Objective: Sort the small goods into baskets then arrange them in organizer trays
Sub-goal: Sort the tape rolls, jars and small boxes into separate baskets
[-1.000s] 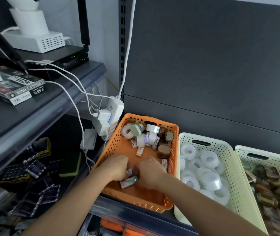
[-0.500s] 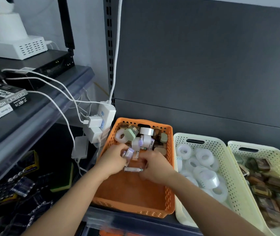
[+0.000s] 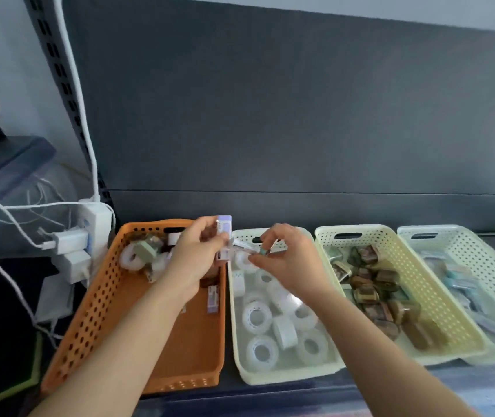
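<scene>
Motion blur over both hands. The left hand (image 3: 198, 257) grips a lavender pack (image 3: 224, 236): print unreadable, lower end behind the fingers. The right hand (image 3: 285, 260) pinches a teal-tipped piece (image 3: 263, 251), too smeared to identify; can't tell if the white strip running toward the pack is part of it. Left forearm covers the middle of the orange basket (image 3: 95, 305); the pile (image 3: 147, 251) at its far end is partly behind the hand. Right hand hides the far end of the tape-roll basket (image 3: 285, 376). At frame right, the rightmost basket (image 3: 487, 266) is cut by the edge, and the bluish packs (image 3: 463, 284) inside are blurred. The brown goods (image 3: 384, 299) in the third basket (image 3: 427, 284): type unclear. Forearms are cut by the bottom edge, the white cable (image 3: 75, 85) by the top.
</scene>
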A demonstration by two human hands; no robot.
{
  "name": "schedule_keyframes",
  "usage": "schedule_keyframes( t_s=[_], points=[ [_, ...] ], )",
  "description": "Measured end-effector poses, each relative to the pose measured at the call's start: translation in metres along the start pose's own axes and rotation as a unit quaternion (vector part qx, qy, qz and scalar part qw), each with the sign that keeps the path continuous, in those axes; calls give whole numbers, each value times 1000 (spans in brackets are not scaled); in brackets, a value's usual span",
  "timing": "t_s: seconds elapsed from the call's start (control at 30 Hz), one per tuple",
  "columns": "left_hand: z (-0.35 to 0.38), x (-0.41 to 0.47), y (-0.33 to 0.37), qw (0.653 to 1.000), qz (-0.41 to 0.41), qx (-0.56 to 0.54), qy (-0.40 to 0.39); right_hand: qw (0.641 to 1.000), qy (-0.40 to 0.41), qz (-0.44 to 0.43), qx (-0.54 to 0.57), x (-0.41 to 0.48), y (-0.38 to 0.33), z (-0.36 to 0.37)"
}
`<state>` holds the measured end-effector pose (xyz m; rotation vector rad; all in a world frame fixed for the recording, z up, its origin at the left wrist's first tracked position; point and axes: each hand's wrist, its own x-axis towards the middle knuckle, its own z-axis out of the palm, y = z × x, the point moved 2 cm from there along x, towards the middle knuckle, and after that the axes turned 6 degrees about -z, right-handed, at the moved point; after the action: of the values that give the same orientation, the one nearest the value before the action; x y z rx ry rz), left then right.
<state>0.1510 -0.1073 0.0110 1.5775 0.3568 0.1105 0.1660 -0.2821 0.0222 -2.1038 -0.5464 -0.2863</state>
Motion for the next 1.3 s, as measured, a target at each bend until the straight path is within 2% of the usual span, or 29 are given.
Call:
schedule_keyframes(
  t_s=[0.37,0.57,0.67,0.8,0.93,1.0,1.13,1.2,1.3],
  points=[
    [218,-45,3,996,-10,4,-88,994,55,68,-62,-63,103,-186],
    [318,-62,3,988,16,112,-109,982,67,138,-112,-91,150,-262],
    [356,-65,11,964,58,223,-131,971,79,165,-152,-96,174,-284],
    [398,-60,14,913,143,340,-174,956,83,217,-178,-97,205,-300],
    [426,-45,3,834,223,454,-221,938,44,246,-239,-91,230,-307],
    [435,-39,-7,779,242,520,-252,929,-13,235,-285,-87,239,-307],
    [441,-37,-17,630,277,674,-270,904,-129,210,-349,-85,254,-297],
    [442,-37,-18,600,282,698,-271,897,-160,208,-356,-89,261,-292],
    [443,-36,-19,598,299,695,-263,894,-180,214,-351,-92,263,-291]
  ],
)
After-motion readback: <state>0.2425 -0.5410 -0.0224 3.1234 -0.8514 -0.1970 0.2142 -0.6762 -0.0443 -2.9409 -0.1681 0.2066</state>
